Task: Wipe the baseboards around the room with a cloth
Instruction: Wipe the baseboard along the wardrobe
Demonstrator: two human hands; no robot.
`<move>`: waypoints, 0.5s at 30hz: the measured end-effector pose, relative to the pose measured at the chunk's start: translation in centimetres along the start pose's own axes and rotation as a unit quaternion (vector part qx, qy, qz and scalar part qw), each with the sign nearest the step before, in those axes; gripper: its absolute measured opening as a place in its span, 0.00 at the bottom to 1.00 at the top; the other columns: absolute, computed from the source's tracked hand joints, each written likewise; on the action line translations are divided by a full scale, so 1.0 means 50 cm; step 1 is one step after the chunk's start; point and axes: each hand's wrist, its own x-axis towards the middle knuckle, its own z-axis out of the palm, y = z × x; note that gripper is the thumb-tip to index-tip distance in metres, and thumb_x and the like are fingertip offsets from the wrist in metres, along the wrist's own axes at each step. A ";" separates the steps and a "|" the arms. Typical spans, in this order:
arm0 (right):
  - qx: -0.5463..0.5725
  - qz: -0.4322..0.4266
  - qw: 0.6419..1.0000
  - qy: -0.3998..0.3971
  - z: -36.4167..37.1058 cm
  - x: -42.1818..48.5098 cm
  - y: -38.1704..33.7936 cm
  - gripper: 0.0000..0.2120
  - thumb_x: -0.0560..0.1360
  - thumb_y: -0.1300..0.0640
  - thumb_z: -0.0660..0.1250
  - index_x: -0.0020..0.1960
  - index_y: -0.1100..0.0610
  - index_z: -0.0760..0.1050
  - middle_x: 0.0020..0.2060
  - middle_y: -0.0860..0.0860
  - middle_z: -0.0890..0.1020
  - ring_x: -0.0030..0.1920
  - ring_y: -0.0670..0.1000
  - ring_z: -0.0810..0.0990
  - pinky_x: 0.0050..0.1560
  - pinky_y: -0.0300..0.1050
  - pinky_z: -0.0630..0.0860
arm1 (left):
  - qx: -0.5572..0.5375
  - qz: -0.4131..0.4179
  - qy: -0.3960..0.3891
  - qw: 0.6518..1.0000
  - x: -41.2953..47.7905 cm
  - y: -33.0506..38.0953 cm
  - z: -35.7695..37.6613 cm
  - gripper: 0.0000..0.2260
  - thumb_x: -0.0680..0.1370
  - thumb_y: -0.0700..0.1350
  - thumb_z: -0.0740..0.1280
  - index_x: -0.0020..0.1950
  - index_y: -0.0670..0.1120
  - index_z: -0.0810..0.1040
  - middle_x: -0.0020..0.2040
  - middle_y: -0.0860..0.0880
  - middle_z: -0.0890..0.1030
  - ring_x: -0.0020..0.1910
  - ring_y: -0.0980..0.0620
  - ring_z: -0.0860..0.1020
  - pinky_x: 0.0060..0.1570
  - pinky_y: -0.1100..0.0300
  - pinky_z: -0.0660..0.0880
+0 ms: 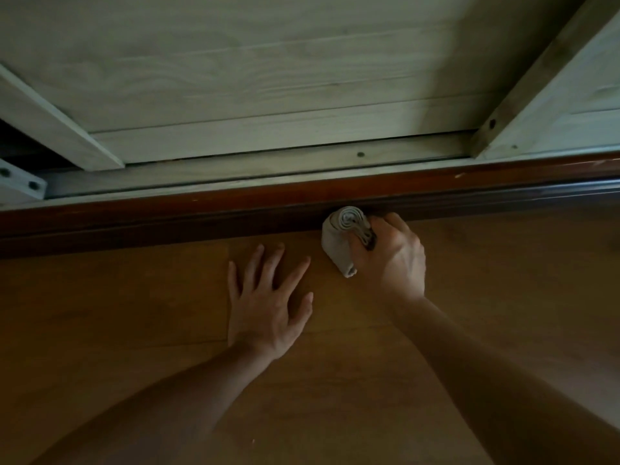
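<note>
Low down: left hand (pixel 268 307) flat on wood floor (pixel 134 330), fingers spread, holding nothing. Right hand (pixel 392 253) fisted around rolled grey cloth (pixel 342 236), pressed to dark baseboard (pixel 167 219). Mid-wipe, judging; stretches either side look alike, progress unclear.

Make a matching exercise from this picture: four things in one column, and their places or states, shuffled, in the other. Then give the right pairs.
Things:
1. left hand
2. right hand
3. cloth
4. baseboard

Places or states:
A. rolled into a bundle, pressed against the dark trim
B. flat on the wooden floor, fingers spread, holding nothing
C. dark reddish-brown strip where the floor meets the pale wood panels
D. closed around the bundle, next to the trim

Pairs: 1-B, 2-D, 3-A, 4-C
</note>
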 end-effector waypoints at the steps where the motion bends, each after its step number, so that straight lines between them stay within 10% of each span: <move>1: 0.007 0.002 1.000 -0.010 -0.007 0.003 -0.001 0.10 0.75 0.50 0.70 0.47 0.58 0.80 0.45 0.52 0.80 0.39 0.55 0.80 0.37 0.49 0.78 | -0.001 -0.001 0.003 1.000 0.000 -0.001 -0.001 0.25 0.80 0.66 0.51 0.76 0.63 0.65 0.79 0.49 0.62 0.80 0.42 0.55 0.75 0.33 0.51; 15: 0.025 0.051 0.997 -0.058 -0.001 0.008 -0.034 0.10 0.75 0.49 0.69 0.45 0.56 0.79 0.41 0.51 0.80 0.40 0.52 0.78 0.37 0.44 0.72 | -0.005 -0.059 0.021 0.998 0.002 0.021 0.005 0.29 0.78 0.69 0.51 0.77 0.62 0.64 0.80 0.49 0.60 0.80 0.43 0.53 0.75 0.33 0.48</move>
